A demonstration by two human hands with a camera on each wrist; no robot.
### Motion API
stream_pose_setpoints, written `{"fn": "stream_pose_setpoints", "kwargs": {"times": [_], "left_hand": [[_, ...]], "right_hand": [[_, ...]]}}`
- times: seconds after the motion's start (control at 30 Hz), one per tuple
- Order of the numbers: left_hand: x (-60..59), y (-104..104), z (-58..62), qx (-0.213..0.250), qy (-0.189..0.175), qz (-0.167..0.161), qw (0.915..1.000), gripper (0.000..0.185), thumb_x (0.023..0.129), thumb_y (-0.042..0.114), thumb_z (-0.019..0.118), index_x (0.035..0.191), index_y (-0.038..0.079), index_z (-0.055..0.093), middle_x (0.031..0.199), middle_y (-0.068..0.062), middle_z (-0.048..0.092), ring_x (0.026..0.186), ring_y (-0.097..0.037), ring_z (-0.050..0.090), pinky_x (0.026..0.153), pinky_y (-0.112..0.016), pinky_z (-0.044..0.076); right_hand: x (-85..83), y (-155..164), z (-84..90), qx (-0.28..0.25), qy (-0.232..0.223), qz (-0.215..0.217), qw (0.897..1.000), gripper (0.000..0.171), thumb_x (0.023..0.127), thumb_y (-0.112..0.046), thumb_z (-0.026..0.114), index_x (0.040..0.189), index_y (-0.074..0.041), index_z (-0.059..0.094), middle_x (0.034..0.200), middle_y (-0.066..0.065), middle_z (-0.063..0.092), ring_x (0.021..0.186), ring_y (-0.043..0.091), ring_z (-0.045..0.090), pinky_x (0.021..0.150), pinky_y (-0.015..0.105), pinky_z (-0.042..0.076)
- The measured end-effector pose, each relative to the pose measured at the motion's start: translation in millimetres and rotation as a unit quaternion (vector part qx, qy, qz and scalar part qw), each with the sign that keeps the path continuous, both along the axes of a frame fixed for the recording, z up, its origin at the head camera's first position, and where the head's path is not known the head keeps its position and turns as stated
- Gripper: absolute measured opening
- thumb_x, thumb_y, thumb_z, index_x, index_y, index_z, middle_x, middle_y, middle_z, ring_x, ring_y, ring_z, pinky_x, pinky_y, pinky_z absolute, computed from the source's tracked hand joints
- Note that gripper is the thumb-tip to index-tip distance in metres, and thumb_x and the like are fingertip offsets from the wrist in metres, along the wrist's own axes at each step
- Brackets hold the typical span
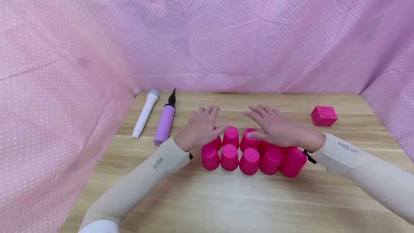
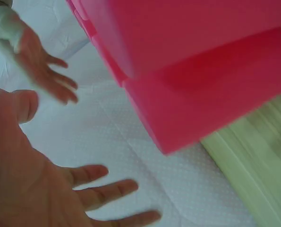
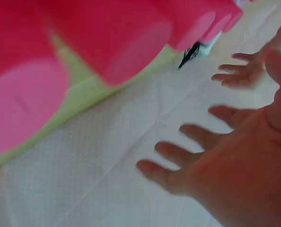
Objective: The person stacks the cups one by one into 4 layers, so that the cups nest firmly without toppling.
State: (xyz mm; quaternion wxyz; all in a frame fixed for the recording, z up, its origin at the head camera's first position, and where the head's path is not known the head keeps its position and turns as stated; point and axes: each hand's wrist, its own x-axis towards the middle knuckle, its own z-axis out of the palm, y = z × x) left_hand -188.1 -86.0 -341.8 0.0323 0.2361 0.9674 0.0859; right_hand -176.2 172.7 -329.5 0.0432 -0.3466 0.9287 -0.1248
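Observation:
Several pink cups [image 1: 249,160] stand upside down in two rows near the middle of the wooden table [image 1: 207,200]. My left hand [image 1: 201,127] hovers over the back row's left end, fingers straight and spread, thumb beside a back cup [image 1: 230,136]. My right hand [image 1: 275,129] stretches flat over the back row's right part. Neither hand grips anything. In the left wrist view my left palm [image 2: 31,184] is bare, with the cups [image 2: 201,75] close and blurred. The right wrist view shows my spread right hand [image 3: 234,170] beside the cups [image 3: 88,42].
A pink cube [image 1: 324,115] lies at the back right of the table. At the back left lie a white toy microphone [image 1: 145,118] and a purple hand pump [image 1: 165,124]. A pink dotted cloth [image 1: 207,35] hangs behind and to both sides.

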Motion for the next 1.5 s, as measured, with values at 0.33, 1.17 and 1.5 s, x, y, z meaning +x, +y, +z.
{"fn": "stream_pose_setpoints", "kwargs": {"times": [0.33,1.17,1.5], "left_hand": [[3.2,-20.9,-7.8,0.004,-0.041,-0.051,0.9979,0.031,0.084,0.033,0.070,0.101,0.015,0.050,0.087,0.003,0.050,0.078,-0.013,0.049,0.066,-0.026,0.045],[-38.8,-7.6,1.9,0.048,0.007,-0.045,0.9978,0.031,0.085,0.026,0.071,0.106,0.012,0.053,0.091,0.002,0.051,0.081,-0.013,0.050,0.068,-0.024,0.046],[-105.7,26.3,-6.9,0.064,-0.007,-0.049,0.9967,0.027,0.086,0.025,0.071,0.104,0.013,0.054,0.091,0.001,0.054,0.083,-0.015,0.051,0.073,-0.027,0.044]], "right_hand": [[-11.3,-42.5,-9.9,0.020,0.026,0.111,0.993,0.045,0.079,-0.025,0.077,0.117,-0.010,0.058,0.116,0.007,0.054,0.103,0.024,0.050,0.087,0.039,0.045],[-51.5,-31.6,-1.2,-0.080,0.052,0.023,0.995,0.028,0.077,-0.015,0.079,0.096,-0.008,0.059,0.089,0.002,0.059,0.083,0.021,0.057,0.073,0.036,0.050],[-97.5,8.7,-11.6,-0.121,0.010,-0.064,0.991,0.022,0.077,-0.008,0.077,0.089,-0.003,0.059,0.086,0.008,0.060,0.087,0.028,0.060,0.076,0.041,0.049]]}}
